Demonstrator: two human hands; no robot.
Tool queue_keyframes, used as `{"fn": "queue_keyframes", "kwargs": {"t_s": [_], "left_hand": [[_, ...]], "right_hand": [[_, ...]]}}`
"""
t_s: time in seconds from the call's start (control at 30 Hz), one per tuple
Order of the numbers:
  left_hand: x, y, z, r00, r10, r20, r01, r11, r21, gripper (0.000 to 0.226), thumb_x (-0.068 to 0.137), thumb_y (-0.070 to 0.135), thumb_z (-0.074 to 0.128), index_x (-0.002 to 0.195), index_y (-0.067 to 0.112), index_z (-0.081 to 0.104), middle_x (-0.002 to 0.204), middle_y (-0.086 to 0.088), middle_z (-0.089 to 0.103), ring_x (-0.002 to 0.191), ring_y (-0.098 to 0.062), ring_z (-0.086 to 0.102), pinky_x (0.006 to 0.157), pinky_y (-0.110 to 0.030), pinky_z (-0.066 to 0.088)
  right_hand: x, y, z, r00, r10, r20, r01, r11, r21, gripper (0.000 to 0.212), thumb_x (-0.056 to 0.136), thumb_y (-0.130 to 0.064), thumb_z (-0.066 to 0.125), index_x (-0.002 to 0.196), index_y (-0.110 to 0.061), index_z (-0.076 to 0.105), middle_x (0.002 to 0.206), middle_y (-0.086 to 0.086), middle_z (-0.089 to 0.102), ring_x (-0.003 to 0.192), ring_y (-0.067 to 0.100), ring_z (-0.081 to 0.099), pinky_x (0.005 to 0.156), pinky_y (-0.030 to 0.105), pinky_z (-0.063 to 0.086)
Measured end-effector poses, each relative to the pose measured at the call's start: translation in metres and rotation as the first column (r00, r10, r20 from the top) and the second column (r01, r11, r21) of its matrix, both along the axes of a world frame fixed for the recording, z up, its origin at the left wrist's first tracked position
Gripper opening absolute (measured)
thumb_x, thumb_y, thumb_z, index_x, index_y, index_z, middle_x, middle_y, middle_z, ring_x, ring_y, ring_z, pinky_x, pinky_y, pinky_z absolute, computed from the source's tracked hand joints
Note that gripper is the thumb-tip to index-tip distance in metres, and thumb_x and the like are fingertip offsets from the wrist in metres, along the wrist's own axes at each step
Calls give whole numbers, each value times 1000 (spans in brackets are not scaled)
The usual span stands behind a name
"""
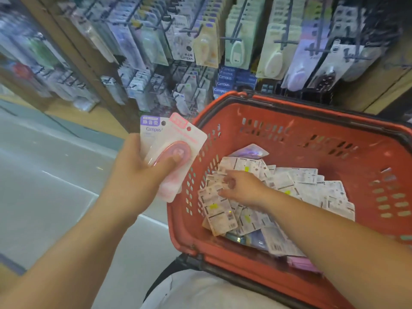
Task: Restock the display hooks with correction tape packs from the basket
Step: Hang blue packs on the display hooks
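A red plastic basket (289,134) sits at the right, holding a heap of correction tape packs (301,186), most lying face down with white backs up. My left hand (138,175) grips two packs beside the basket's left rim: a pink pack (185,139) in front and a purple-labelled pack (149,128) behind it. My right hand (240,188) reaches into the basket, its fingertips on a face-down pack (214,204) at the heap's left side; I cannot tell whether it grips it. Display hooks (231,39) with hanging packs fill the rack above.
The pegboard rack (156,63) carries several rows of hanging stationery packs, with blue boxes (225,81) low in the middle. A wooden upright (73,52) borders the rack at the left. Grey tiled floor (44,175) spreads to the left of the basket.
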State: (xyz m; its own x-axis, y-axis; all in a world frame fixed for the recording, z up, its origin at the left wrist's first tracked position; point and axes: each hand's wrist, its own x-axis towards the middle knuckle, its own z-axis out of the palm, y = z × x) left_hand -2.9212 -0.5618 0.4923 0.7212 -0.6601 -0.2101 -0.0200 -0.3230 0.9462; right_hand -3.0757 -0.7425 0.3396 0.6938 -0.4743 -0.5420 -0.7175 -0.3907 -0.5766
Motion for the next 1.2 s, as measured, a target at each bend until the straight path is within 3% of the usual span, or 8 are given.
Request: {"fn": "queue_keyframes", "kwargs": {"t_s": [0.17, 0.33, 0.43, 0.63, 0.77, 0.93, 1.07, 1.2], "left_hand": [[-4, 3, 2, 999, 4, -40, -5, 1000, -29, 41, 79, 27, 81, 112, 21, 58, 88, 14, 75, 66, -6, 75, 47, -20, 54], [1, -1, 4, 999, -17, -28, 17, 1000, 20, 63, 69, 46, 91, 120, 27, 60, 109, 4, 76, 93, -20, 79, 79, -53, 65], [0, -8, 3, 999, -47, -24, 47, 999, 5, 68, 64, 59, 89, 118, 29, 61, 113, 3, 76, 101, -24, 78, 88, -62, 61], [-33, -44, -6, 994, -112, 10, 112, 992, -59, 47, 72, 62, 88, 109, 45, 62, 113, 7, 75, 103, -20, 76, 90, -60, 60], [-72, -78, -11, 982, -184, 48, 188, 979, -80, 50, 80, 65, 80, 114, 37, 57, 110, 16, 72, 103, -9, 72, 92, -54, 59], [-110, -102, -13, 951, -310, 23, 310, 947, -88, 25, 100, 47, 67, 116, 32, 55, 105, 17, 68, 95, 5, 67, 88, -37, 54], [-125, -105, -12, 914, -397, -88, 387, 915, -112, 26, 101, 51, 65, 122, 37, 58, 113, 20, 72, 106, -1, 70, 96, -39, 54], [-132, -105, -12, 899, -395, -187, 374, 917, -138, 48, 83, 71, 66, 118, 39, 61, 114, 5, 75, 109, -14, 73, 101, -52, 55]], "right_hand": [[5, 10, -18, 975, 181, -128, -205, 955, -214, 28, 89, -45, 75, 90, -24, 56, 118, 6, 50, 96, 27, 59, 80, 36, 47], [2, 5, -3, 997, 63, 55, -59, 996, -62, 38, 97, -35, 68, 71, -24, 42, 91, 9, 53, 84, 33, 60, 66, 34, 41], [-13, -6, 34, 962, -184, 200, 166, 981, 103, 35, 102, -33, 60, 75, -23, 40, 79, 11, 52, 77, 36, 63, 69, 50, 55], [-51, -4, 124, 685, -485, 543, 481, 861, 163, 35, 100, -41, 56, 84, -13, 43, 81, 17, 50, 74, 34, 54, 70, 46, 50], [-69, 9, 143, 458, -633, 624, 590, 741, 319, 43, 89, -54, 55, 100, -13, 53, 101, 31, 60, 93, 56, 60, 72, 72, 52], [-96, 18, 143, 340, -696, 632, 603, 677, 421, 33, 112, -35, 34, 105, -22, 64, 104, -4, 74, 91, 16, 72, 78, 44, 62], [-116, 13, 136, 318, -708, 631, 608, 663, 437, 35, 105, -10, 53, 130, -35, 59, 110, -13, 74, 93, 8, 71, 73, 24, 54], [-130, 12, 139, 351, -754, 555, 594, 637, 491, 33, 100, -19, 65, 131, -30, 60, 98, -9, 78, 79, -1, 72, 62, 10, 49]]}}
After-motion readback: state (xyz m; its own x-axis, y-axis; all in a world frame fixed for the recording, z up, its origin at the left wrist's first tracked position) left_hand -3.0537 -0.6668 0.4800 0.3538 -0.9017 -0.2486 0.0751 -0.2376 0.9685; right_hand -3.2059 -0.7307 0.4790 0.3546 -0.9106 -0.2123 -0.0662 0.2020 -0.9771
